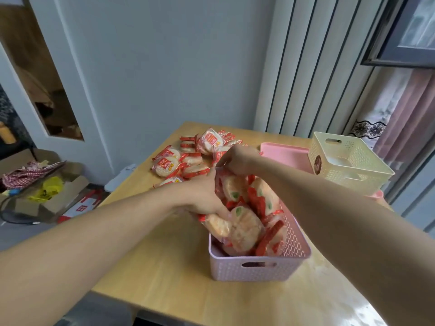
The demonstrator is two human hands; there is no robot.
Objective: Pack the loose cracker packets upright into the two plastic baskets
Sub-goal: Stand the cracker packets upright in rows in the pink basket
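A pink plastic basket (pixel 254 269) stands near the table's front, crammed with red-and-clear cracker packets (pixel 244 229) set on edge and leaning. My left hand (pixel 200 196) grips the packets at the basket's left side. My right hand (pixel 235 158) pinches the top of a packet (pixel 231 184) at the basket's far end. A heap of loose packets (pixel 188 156) lies on the table beyond the hands. A cream basket (pixel 367 175) sits at the back right; its inside looks nearly bare.
The cream basket rests on a pink lid (pixel 284 154). The wooden table (pixel 164 267) has its left edge close to the basket. On the floor at the left lie open cardboard boxes (pixel 47 196). Curtains and a window frame stand at the right.
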